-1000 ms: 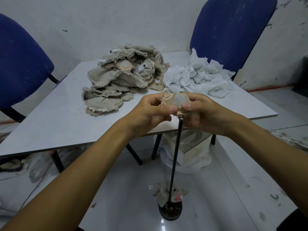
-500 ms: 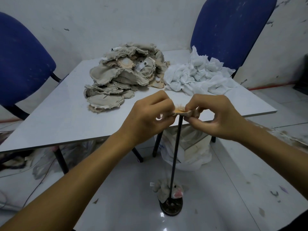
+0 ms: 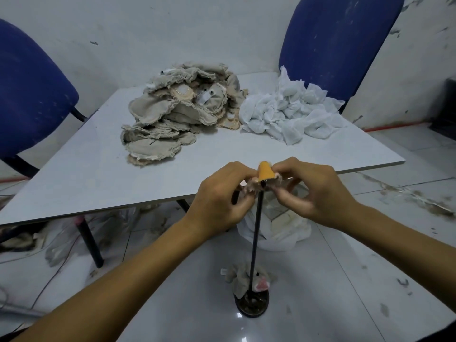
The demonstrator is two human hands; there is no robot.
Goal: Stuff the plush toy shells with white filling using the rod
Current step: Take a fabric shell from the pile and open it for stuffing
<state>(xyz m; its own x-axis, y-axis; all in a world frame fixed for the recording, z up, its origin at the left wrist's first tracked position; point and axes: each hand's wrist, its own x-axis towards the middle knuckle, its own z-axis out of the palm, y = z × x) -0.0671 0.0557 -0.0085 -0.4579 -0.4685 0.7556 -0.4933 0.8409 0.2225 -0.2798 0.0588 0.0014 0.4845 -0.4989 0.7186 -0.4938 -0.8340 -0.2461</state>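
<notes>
A thin black rod (image 3: 255,233) stands upright on a round black base (image 3: 251,305) on the floor. On its top sits a small plush shell (image 3: 265,176), with an orange tip poking up and a fuzzy beige rim below. My left hand (image 3: 223,199) pinches the rim from the left, while my right hand (image 3: 313,193) pinches it from the right. A heap of empty beige shells (image 3: 177,114) lies on the table (image 3: 74,169), and next to it a pile of white filling pouches (image 3: 291,114).
A small grey plush toy (image 3: 246,278) lies on the floor by the rod's base. A white bag (image 3: 276,230) stands under the table's front edge. Blue chairs stand at the left (image 3: 29,90) and at the back right (image 3: 338,45).
Both hands have pulled the shell down over the rod's top. An orange tip now pokes up between my fingers, where earlier the shell was a flat bundle.
</notes>
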